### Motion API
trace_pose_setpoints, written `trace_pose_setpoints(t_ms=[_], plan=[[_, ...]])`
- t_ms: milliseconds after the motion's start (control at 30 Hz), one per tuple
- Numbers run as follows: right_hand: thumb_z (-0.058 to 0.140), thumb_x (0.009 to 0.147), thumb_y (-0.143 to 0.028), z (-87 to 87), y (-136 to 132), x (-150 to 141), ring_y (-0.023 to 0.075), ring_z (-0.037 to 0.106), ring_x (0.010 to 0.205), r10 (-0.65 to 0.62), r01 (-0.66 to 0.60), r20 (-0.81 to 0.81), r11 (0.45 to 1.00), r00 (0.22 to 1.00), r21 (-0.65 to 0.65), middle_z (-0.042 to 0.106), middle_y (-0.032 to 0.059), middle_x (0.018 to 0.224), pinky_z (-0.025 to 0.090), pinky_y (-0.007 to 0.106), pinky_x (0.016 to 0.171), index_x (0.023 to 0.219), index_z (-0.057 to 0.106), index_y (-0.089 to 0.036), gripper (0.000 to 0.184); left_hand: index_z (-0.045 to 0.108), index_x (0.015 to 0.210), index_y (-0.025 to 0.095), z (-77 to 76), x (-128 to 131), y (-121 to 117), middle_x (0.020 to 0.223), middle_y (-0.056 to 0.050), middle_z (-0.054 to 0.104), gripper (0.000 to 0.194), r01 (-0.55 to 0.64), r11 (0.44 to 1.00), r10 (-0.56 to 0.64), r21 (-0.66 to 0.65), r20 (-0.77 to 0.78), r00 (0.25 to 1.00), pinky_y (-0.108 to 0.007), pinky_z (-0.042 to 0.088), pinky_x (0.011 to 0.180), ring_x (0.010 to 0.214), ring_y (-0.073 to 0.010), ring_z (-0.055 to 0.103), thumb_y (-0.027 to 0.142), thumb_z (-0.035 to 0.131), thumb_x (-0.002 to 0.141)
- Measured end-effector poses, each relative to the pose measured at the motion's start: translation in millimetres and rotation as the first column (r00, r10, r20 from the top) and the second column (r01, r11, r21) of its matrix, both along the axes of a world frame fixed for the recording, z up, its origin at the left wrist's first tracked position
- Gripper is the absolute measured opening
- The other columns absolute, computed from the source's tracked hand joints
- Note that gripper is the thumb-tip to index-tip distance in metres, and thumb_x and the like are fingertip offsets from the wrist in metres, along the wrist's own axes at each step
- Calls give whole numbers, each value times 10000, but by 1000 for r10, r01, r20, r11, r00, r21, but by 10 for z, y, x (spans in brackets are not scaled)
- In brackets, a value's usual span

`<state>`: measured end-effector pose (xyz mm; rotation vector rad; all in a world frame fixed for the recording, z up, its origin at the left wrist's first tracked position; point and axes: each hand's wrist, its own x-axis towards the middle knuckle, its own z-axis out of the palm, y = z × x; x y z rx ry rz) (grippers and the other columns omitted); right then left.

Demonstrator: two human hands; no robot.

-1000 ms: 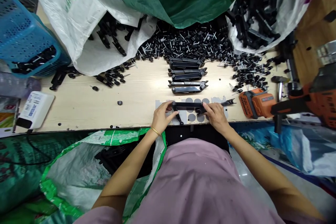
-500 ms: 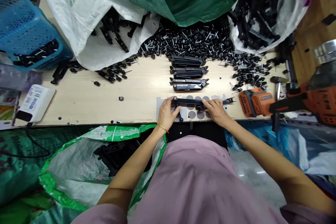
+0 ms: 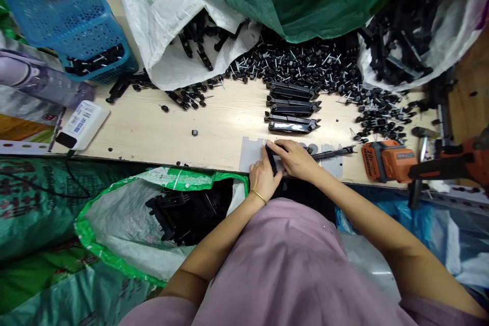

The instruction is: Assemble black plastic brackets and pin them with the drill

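My left hand (image 3: 263,177) and my right hand (image 3: 293,159) meet at the bench's near edge, both closed on a long black plastic part (image 3: 272,160) that lies over a grey sheet with round holes (image 3: 252,155). My right hand covers most of the part's middle. A thin black piece (image 3: 333,153) sticks out to the right of my right hand. Three finished black assemblies (image 3: 292,107) lie in a row just beyond my hands.
A heap of small black screw caps (image 3: 305,63) covers the bench's far side. An orange cordless drill (image 3: 408,163) lies at the right. White sacks (image 3: 179,5) and a blue basket (image 3: 64,15) hold black parts. A green-rimmed sack (image 3: 168,214) of parts sits below the bench edge.
My hands have drawn together at the part's left end. The black part now points across the bench edge instead of lying along it. My head has turned left, so the view has shifted.
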<state>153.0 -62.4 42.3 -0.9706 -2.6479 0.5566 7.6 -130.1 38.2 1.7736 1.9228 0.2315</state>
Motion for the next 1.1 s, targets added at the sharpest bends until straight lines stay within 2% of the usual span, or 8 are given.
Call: trace_pose_setpoints(t_ms=[67, 133, 267, 433, 633, 767, 967, 1100], plan=[[417, 807, -87, -125, 0, -31, 236, 446, 1088, -34, 34, 22, 999, 999, 11, 486, 122, 1227, 398, 383, 893, 1429, 275, -217, 651, 93, 1432, 19, 12, 68, 31, 853, -129, 679, 785, -8, 999, 7, -50, -15, 1000, -400, 442, 821, 845, -278, 648, 348, 494, 843], [435, 824, -111, -192, -15, -37, 249, 447, 1036, -85, 80, 85, 995, 993, 58, 495, 125, 1198, 395, 392, 865, 1418, 312, -234, 619, 98, 1431, 5, 31, 128, 84, 918, -163, 682, 756, -36, 995, 34, -89, -20, 999, -394, 446, 815, 849, -283, 654, 303, 472, 845], [464, 842, -164, -174, -22, -57, 272, 427, 974, -80, 55, 206, 991, 975, 125, 497, 143, 1165, 388, 396, 804, 1401, 361, -230, 572, 104, 1426, -19, 60, 118, 172, 1072, -227, 642, 765, -79, 985, 82, -152, 18, 996, -381, 458, 799, 875, -287, 657, 275, 482, 829], [443, 825, -105, -129, -23, -84, 267, 413, 968, -96, 64, 233, 988, 968, 143, 493, 132, 1141, 378, 378, 777, 1394, 367, -245, 591, 135, 1440, 39, 88, -63, 181, 896, -138, 697, 770, 45, 979, -34, -197, 58, 998, -375, 465, 793, 827, -275, 664, 330, 505, 830], [418, 812, -67, -142, -43, -73, 270, 411, 970, -94, 55, 245, 985, 965, 164, 490, 132, 1142, 371, 389, 783, 1401, 354, -261, 623, 156, 1425, -3, 108, -158, 202, 904, -159, 693, 760, 71, 981, -81, -181, -50, 995, -366, 458, 819, 844, -272, 662, 267, 509, 809], [414, 805, -51, -141, -47, -75, 268, 416, 977, -97, 55, 242, 983, 966, 176, 489, 126, 1143, 372, 392, 793, 1410, 336, -271, 649, 184, 1440, 101, 119, -247, 221, 850, -94, 701, 745, 179, 968, -181, -179, 4, 984, -348, 475, 787, 844, -260, 667, 309, 524, 810], [442, 848, -141, -109, -85, -89, 280, 422, 973, -111, 58, 254, 977, 961, 206, 498, 138, 1145, 372, 397, 792, 1402, 348, -253, 572, 112, 1418, -32, 119, 62, 191, 1045, -243, 645, 758, -66, 978, 69, -200, 10, 998, -365, 490, 747, 890, -300, 665, 265, 478, 825], [428, 843, -116, -129, -60, -97, 279, 431, 989, -104, 55, 236, 977, 966, 205, 499, 141, 1168, 371, 405, 820, 1403, 343, -251, 582, 120, 1428, 20, 73, -5, 188, 960, -196, 675, 768, 53, 979, -47, -197, 33, 998, -366, 486, 737, 880, -304, 668, 294, 505, 822]])
